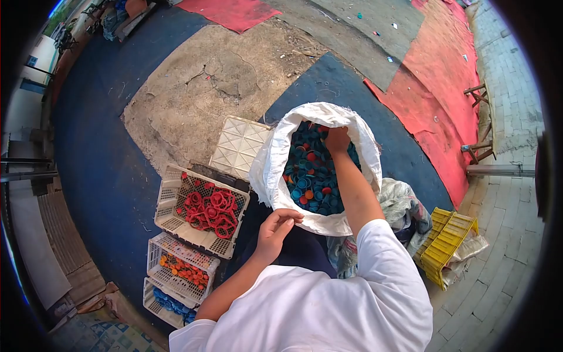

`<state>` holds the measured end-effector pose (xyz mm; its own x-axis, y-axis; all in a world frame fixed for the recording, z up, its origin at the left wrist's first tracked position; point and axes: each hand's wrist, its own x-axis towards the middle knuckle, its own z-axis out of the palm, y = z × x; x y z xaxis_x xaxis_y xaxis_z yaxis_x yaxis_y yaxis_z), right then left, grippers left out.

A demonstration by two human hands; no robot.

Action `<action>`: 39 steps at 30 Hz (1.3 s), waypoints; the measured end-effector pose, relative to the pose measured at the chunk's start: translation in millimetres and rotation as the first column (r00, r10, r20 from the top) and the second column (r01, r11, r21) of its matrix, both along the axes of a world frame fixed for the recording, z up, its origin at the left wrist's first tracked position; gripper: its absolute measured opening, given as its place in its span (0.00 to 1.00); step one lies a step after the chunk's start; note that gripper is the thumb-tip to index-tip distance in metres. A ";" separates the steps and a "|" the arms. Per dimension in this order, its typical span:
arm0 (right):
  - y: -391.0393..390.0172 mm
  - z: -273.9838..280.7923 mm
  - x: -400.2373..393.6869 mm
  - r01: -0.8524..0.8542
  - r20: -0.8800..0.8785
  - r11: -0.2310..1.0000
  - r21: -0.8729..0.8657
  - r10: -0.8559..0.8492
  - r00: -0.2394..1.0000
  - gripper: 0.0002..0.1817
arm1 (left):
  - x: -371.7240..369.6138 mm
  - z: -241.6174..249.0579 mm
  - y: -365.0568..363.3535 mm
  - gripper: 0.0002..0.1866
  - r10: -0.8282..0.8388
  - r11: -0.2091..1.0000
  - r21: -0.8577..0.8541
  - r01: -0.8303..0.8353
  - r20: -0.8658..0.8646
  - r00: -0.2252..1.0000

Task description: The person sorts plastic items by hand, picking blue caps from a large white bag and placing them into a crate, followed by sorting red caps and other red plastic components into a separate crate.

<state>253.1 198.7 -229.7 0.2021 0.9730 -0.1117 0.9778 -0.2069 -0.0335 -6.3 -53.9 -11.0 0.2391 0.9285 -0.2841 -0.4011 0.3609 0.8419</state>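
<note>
A white sack [270,173] stands at the centre of the frame, its mouth facing up toward the viewer; the oval opening has its long axis running from the top to the bottom of the frame. Inside lie small caps [306,170], mostly blue-green, with some red and orange, pointing in mixed directions. The right hand [337,139] reaches into the upper right of the opening, at the caps; its fingertips are hidden, so its grip cannot be told. The left hand [273,233], at the sack's lower left, pinches the rim between thumb and fingers. Lower left of centre, three white crates [214,244] form a column, holding red, orange and blue pieces. A yellow crate [447,243] lies tilted at lower right.
</note>
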 end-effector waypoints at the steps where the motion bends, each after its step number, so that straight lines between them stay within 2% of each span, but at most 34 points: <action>1: -1.1 -0.6 0.6 -0.017 0.013 0.999 0.041 0.017 1.000 0.27 | -1.6 -1.4 -1.0 0.11 0.002 1.000 0.008 -0.001 -0.018 1.000; 3: -6.6 -2.0 2.0 -0.040 0.032 0.995 0.096 0.037 0.999 0.20 | -4.7 -5.4 -2.2 0.10 0.003 1.000 0.024 -0.002 -0.053 0.999; 5: -16.2 23.5 -0.6 -0.056 0.046 0.990 0.126 0.050 0.998 0.11 | -8.0 -4.7 -1.0 0.10 0.004 1.000 0.009 -0.003 -0.016 1.000; 9: -29.9 37.7 -8.2 0.059 -0.011 0.968 0.243 -0.058 0.998 0.12 | -13.4 -1.5 5.0 0.11 -0.039 0.999 0.005 0.039 0.019 0.999; 11: -38.6 64.5 -21.5 0.113 -0.073 0.957 0.266 -0.097 0.993 0.12 | -13.5 2.3 8.0 0.12 -0.050 0.999 -0.015 0.050 0.031 0.998; 14: -46.6 74.8 -35.2 0.134 -0.071 0.936 0.325 -0.117 0.991 0.12 | -15.8 0.3 12.0 0.12 -0.065 0.998 -0.020 0.067 0.069 0.995; 17: -54.1 90.8 -45.3 0.181 -0.179 0.910 0.372 -0.120 0.976 0.15 | -15.8 3.2 15.8 0.12 -0.067 0.997 -0.027 0.070 0.090 0.994; 20: -60.9 113.8 -62.1 0.099 -0.111 0.881 0.463 -0.053 0.992 0.17 | -17.4 -0.1 17.9 0.14 -0.069 0.997 -0.030 0.072 0.082 0.994; 23: -59.5 112.5 -70.9 0.013 -0.179 0.842 0.539 0.099 0.979 0.15 | -16.9 2.2 21.1 0.19 -0.127 0.992 -0.009 0.129 0.127 0.984; 24: -56.4 103.9 -69.9 0.000 -0.266 0.858 0.513 0.159 0.951 0.14 | -16.8 5.3 23.9 0.21 -0.153 0.988 0.002 0.155 0.152 0.976; 26: -46.9 80.5 -69.8 -0.036 -0.436 0.885 0.464 0.263 0.860 0.12 | -19.1 14.0 33.3 0.25 -0.285 0.954 0.104 0.283 0.006 0.959; 27: -44.9 72.6 -70.2 -0.087 -0.434 0.891 0.445 0.299 0.850 0.12 | -19.9 16.1 38.2 0.28 -0.342 0.925 0.149 0.349 -0.072 0.937; 29: -43.5 62.4 -77.5 -0.188 -0.431 0.894 0.406 0.369 0.823 0.11 | -20.0 12.1 41.7 0.30 -0.382 0.903 0.176 0.392 -0.090 0.920; 30: -39.5 52.8 -81.3 -0.235 -0.387 0.937 0.259 0.324 0.863 0.15 | -18.6 12.8 42.3 0.29 -0.378 0.907 0.170 0.386 -0.077 0.922; 33: -18.7 26.7 -89.0 -0.210 -0.264 0.977 -0.015 0.199 0.944 0.17 | -18.2 14.8 44.8 0.29 -0.373 0.916 0.140 0.377 -0.055 0.926; 36: -0.7 -6.2 -89.4 -0.125 -0.220 0.992 -0.020 0.118 0.968 0.18 | -17.6 14.2 44.9 0.28 -0.362 0.922 0.128 0.365 -0.048 0.931; 39: 11.3 -9.7 -97.9 -0.082 -0.234 0.991 -0.107 0.055 0.971 0.18 | -18.3 13.4 42.6 0.28 -0.348 0.928 0.123 0.352 -0.055 0.936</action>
